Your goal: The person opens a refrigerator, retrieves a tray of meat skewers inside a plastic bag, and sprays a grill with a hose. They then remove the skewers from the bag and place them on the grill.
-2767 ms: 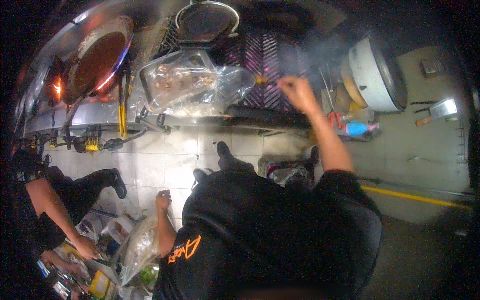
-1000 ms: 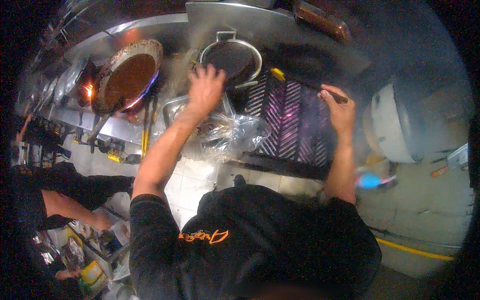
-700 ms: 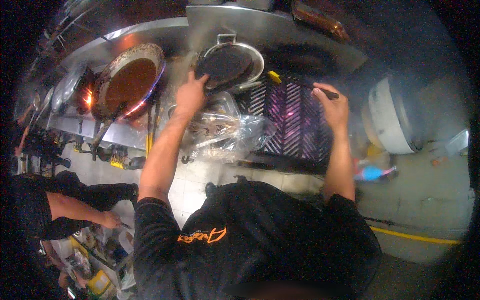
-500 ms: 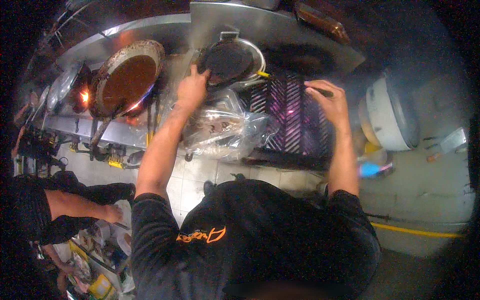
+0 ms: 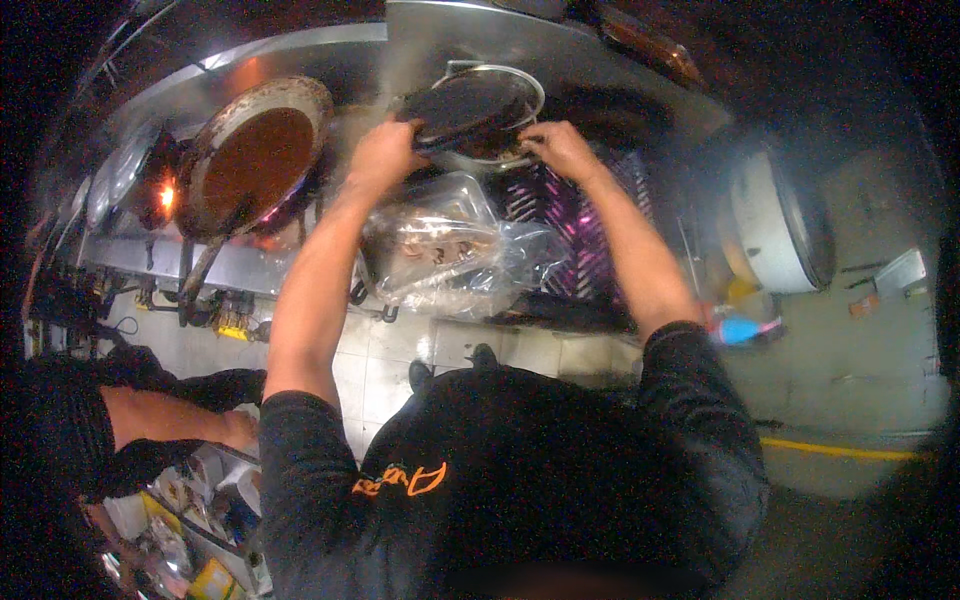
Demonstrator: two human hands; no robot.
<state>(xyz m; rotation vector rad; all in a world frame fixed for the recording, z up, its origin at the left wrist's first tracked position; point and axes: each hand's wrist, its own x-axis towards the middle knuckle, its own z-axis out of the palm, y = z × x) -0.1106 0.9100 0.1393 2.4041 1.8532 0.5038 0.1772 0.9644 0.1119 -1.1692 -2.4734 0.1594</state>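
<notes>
While the left hand (image 5: 390,150) grips a dark round disc (image 5: 465,103) by its 8 o'clock edge, over a steel-rimmed pot (image 5: 543,95), the right hand (image 5: 533,141) works at the pot's 4 o'clock side.
The right hand's fingers are curled together at the rim; what they pinch, I cannot tell. Held at one edge only, the disc could slip and drop onto those fingers. At 6 o'clock, a clear plastic bag (image 5: 435,245) reaches toward the slotted grill grate (image 5: 588,235) around 5 o'clock; if that grate is hot, stray plastic could melt and stick.
</notes>
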